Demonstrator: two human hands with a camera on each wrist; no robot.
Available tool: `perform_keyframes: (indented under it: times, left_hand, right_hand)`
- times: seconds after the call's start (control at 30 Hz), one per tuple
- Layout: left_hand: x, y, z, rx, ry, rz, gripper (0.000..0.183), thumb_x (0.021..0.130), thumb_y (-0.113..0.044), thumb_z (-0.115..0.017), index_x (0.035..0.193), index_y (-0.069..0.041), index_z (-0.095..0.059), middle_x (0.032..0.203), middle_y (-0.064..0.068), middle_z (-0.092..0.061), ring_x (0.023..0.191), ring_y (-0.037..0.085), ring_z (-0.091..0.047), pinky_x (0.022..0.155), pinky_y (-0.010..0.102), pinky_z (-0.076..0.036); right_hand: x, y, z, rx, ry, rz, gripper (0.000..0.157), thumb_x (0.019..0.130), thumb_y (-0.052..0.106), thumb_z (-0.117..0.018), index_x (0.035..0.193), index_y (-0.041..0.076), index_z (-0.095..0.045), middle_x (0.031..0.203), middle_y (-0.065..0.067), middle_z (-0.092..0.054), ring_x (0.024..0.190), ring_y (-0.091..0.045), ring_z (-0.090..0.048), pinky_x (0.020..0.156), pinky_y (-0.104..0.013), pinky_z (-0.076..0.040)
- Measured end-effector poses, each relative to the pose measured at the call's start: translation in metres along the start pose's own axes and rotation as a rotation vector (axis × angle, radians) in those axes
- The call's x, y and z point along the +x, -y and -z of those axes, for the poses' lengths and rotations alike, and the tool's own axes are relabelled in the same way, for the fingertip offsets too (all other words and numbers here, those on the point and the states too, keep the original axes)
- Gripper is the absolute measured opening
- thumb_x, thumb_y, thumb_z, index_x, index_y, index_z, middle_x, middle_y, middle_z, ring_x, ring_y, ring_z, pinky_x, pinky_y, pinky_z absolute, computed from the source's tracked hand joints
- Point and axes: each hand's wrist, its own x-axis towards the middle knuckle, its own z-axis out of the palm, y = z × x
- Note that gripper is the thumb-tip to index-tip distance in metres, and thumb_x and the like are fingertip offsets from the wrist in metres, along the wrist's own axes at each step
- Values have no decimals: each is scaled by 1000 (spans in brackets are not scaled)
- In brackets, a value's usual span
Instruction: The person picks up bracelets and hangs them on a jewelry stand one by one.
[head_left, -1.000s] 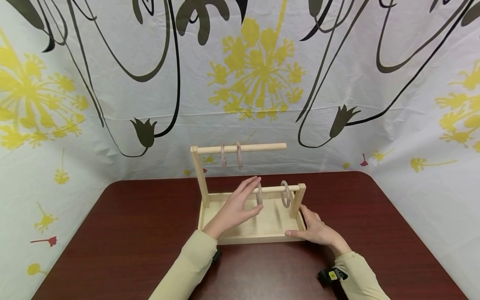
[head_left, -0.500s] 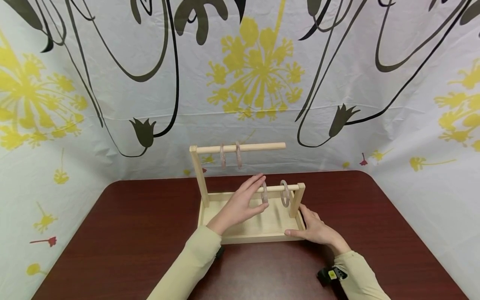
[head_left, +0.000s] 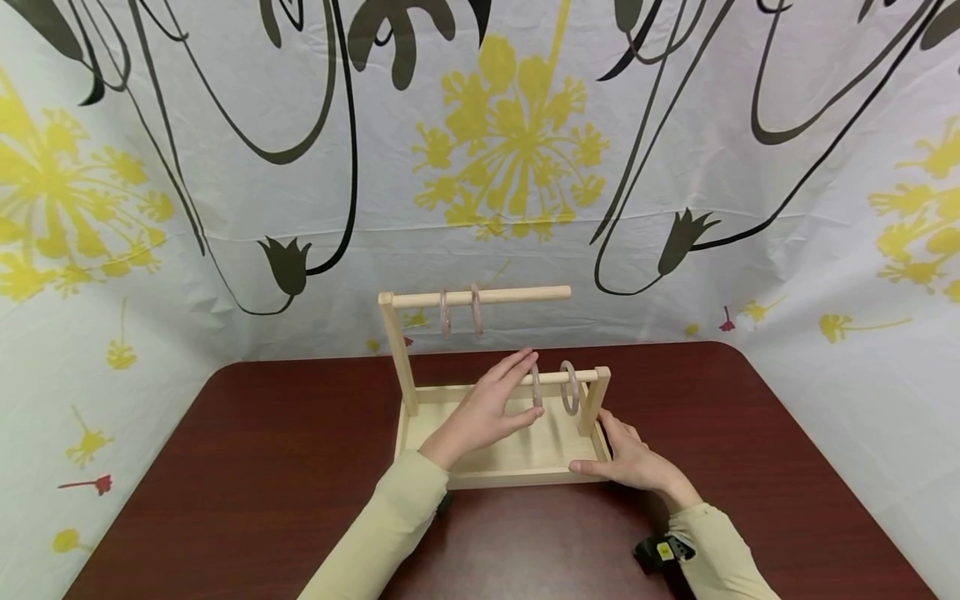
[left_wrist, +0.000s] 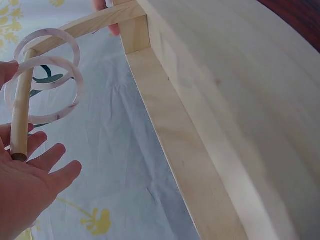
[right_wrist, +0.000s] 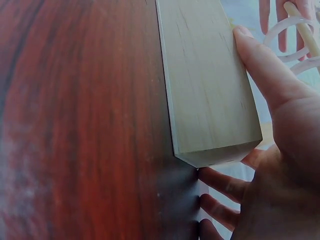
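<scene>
A pale wooden bangle stand (head_left: pixel 507 477) has an upper rod (head_left: pixel 517 294) on its left post and a lower rod (head_left: pixel 586 377) on its right post. My left hand (head_left: pixel 480 412) holds a pinkish bangle (head_left: pixel 536 387) on the lower rod between thumb and fingertips, its other fingers spread. Another bangle (head_left: pixel 570 388) hangs to its right, nearer the post. In the left wrist view the lower rod's free end (left_wrist: pixel 19 156) lies over my fingers. My right hand (head_left: pixel 637 457) grips the stand's front right corner, thumb along the front wall (right_wrist: pixel 210 75), fingers at the side.
Two bangles, a left one (head_left: pixel 446 314) and a right one (head_left: pixel 476 311), hang on the upper rod above the left hand. The stand sits on a dark red-brown table (head_left: pixel 300 467). A patterned cloth (head_left: pixel 480 183) rises behind and beside the table.
My left hand has slid right along the lower rod, taking the bangle with it toward the other bangle. The right hand stays at the stand's corner.
</scene>
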Motion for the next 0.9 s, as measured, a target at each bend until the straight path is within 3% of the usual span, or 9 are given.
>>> perform_keyframes:
  times: [0.5,0.9]
  left_hand:
    - [-6,2,7,23,-22,-19,77,91,-37,-68,153,-13,-28,156,5,-27,139,24,-29,109,41,-30]
    - [-37,22,20,38,25,72,76,93,-32,-66,154,-11,-25,156,8,-25,140,24,-29,107,42,-33]
  right_hand:
    - [1,0,0,8,-11,16,103,79,49,-75,150,-1,-20,147,-30,-31,130,-54,-26,94,-71,-28]
    - [-3,-3,10,10,-21,73,97,85,44,-72,149,-8,-21,147,-33,-28,132,-55,-25,98,-67,-28]
